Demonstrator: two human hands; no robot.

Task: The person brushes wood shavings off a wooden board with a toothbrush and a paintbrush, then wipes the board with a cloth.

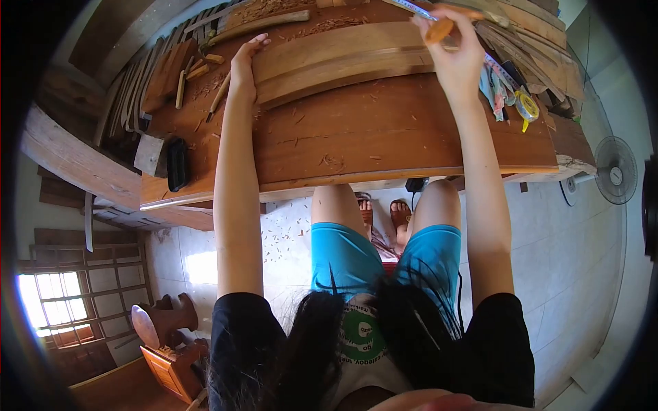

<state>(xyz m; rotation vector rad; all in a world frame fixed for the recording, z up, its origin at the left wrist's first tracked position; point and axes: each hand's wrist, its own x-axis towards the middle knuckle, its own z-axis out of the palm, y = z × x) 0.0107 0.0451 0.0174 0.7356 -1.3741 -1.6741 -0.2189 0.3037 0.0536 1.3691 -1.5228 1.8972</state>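
Note:
A long brown wooden board [336, 61] with a stepped, moulded face lies across the workbench [356, 137]. At its left end, my left hand [245, 65] rests against the edge, fingers stretched out. My right hand [456, 51] is raised over the board's right end, closed around a tool with a rounded orange wooden handle [439, 29]; its working end cannot be made out. A blue-and-white marked strip [415, 8] shows beside those fingers. Right of my wrist lies a yellow tape measure [526, 107] near some crumpled cloth [495, 89].
Wood strips are stacked at left [123, 103] and right [534, 48]. Chisels with wooden handles [197, 70] lie left of the board. A black tray-like object [177, 165] sits near the bench's left corner. Shavings [332, 26] are scattered about. A fan [615, 171] stands at right.

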